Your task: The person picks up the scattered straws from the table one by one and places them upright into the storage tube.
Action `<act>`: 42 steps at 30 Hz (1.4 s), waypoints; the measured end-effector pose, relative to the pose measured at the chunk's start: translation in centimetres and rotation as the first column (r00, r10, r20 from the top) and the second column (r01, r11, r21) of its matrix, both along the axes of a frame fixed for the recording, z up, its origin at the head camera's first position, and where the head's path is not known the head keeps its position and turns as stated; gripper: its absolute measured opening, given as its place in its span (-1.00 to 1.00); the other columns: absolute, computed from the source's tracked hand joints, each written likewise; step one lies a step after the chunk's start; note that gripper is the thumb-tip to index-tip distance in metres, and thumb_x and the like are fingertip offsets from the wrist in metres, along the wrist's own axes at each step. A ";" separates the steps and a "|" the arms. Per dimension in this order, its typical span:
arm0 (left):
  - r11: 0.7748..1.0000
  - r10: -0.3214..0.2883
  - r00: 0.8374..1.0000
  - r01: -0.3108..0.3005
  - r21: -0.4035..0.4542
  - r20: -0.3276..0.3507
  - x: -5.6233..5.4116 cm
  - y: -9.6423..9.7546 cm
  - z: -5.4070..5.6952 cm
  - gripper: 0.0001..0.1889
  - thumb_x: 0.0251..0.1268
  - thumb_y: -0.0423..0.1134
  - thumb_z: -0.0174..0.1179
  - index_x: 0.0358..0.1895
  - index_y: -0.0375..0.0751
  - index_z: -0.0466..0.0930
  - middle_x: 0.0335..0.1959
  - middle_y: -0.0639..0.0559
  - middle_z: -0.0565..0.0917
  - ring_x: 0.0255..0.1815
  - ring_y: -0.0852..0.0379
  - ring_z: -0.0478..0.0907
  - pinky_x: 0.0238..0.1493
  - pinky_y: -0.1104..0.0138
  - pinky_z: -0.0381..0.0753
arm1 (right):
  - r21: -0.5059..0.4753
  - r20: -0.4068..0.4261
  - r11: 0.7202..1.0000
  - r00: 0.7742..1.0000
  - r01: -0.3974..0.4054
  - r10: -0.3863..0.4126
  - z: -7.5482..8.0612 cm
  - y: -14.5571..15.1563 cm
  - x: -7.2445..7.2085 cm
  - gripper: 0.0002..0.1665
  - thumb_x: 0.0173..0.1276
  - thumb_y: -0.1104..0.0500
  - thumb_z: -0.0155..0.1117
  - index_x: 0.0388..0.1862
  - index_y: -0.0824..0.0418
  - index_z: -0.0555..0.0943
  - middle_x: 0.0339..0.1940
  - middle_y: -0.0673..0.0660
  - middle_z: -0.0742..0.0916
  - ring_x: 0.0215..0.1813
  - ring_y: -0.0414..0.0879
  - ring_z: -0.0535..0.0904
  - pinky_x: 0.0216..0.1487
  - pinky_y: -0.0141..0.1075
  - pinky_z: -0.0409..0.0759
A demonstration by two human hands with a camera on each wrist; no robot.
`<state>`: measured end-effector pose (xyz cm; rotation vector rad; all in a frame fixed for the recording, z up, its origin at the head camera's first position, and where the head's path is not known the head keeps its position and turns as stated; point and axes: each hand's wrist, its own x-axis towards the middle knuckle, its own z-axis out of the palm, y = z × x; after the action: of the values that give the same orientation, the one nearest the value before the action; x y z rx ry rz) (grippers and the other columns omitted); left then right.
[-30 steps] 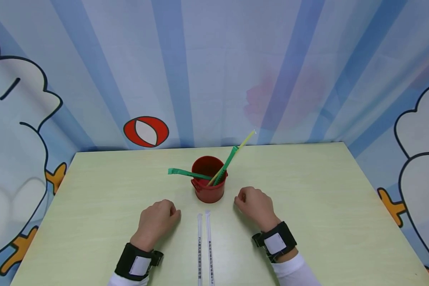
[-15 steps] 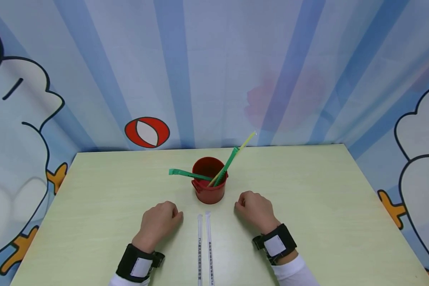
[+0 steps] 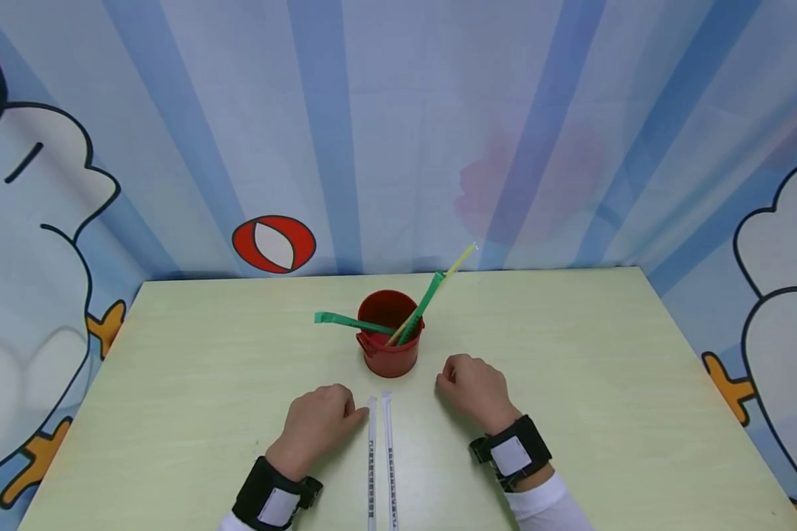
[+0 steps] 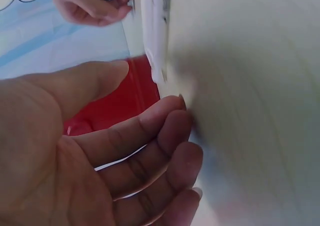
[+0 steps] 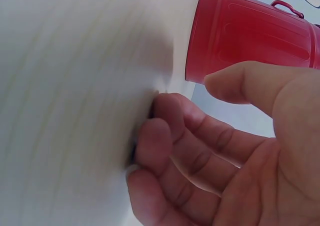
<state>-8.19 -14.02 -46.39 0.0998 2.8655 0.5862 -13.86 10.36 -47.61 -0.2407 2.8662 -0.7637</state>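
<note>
Two slim white paper-wrapped straws with dark print lie side by side on the table, the left straw point(image 3: 371, 457) close to the right straw point(image 3: 390, 457). My left hand point(image 3: 322, 424) is just left of them, its thumb tip right at the left straw's upper part. In the left wrist view its fingers point(image 4: 175, 131) are loosely bent, thumb apart, with nothing between them. My right hand point(image 3: 474, 391) rests on the table right of the straws, fingers point(image 5: 155, 141) relaxed and holding nothing. Beyond both hands stands a small red bucket point(image 3: 390, 361).
Two green wrapped sticks lean in the bucket: one green stick point(image 3: 339, 319) points left, the other green stick point(image 3: 428, 295) right. A thin yellow stick point(image 3: 463, 254) leans beside the latter. A patterned blue curtain point(image 3: 405, 147) hangs behind the pale table point(image 3: 571, 332).
My left hand has moved right and slightly toward me, up to the left white straw. My right hand and the bucket stay nearly where they were.
</note>
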 end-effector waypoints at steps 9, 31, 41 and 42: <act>0.999 -0.045 0.998 0.044 0.014 0.053 0.7 1.5 0.1 -0.60 0.28 0.00 0.42 -0.59 -0.08 0.48 -0.68 0.11 0.36 -0.59 0.17 0.32 -0.50 0.36 0.20 | 0.001 -0.004 1.000 1.000 -0.006 0.006 0.2 0.0 0.1 -0.77 0.36 0.21 0.26 -0.53 0.13 0.58 -0.69 -0.05 0.48 -0.57 -0.17 0.40 -0.53 -0.32 0.26; 0.996 -0.068 0.997 0.070 -0.062 0.032 1.0 2.7 -0.5 -0.61 0.22 -0.01 0.48 -0.53 -0.12 0.49 -0.69 0.08 0.38 -0.61 0.17 0.32 -0.53 0.36 0.18 | 0.006 0.006 1.000 1.000 0.005 -0.005 0.0 0.0 0.0 -0.79 0.36 0.19 0.25 -0.51 0.12 0.59 -0.69 -0.05 0.51 -0.57 -0.16 0.41 -0.54 -0.31 0.27; 0.992 -0.069 0.998 0.067 -0.104 -0.013 1.2 2.7 -0.7 -0.62 0.22 -0.09 0.48 -0.56 -0.11 0.47 -0.69 0.10 0.39 -0.63 0.18 0.31 -0.56 0.36 0.18 | 0.012 0.010 1.000 1.000 0.003 -0.004 0.1 0.1 0.1 -0.81 0.36 0.19 0.25 -0.49 0.12 0.60 -0.67 -0.05 0.53 -0.56 -0.16 0.43 -0.53 -0.31 0.29; 0.992 -0.066 0.998 0.065 -0.105 -0.014 1.1 2.7 -0.7 -0.62 0.22 -0.09 0.48 -0.56 -0.11 0.46 -0.69 0.10 0.39 -0.63 0.18 0.31 -0.56 0.37 0.17 | 0.012 0.013 1.000 1.000 0.004 -0.004 0.1 0.1 0.1 -0.81 0.36 0.19 0.25 -0.49 0.13 0.60 -0.67 -0.05 0.53 -0.56 -0.16 0.43 -0.53 -0.31 0.29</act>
<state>-7.05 -11.33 -47.10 0.1822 2.8904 0.4239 -13.72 10.42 -47.56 -0.2279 2.8595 -0.7453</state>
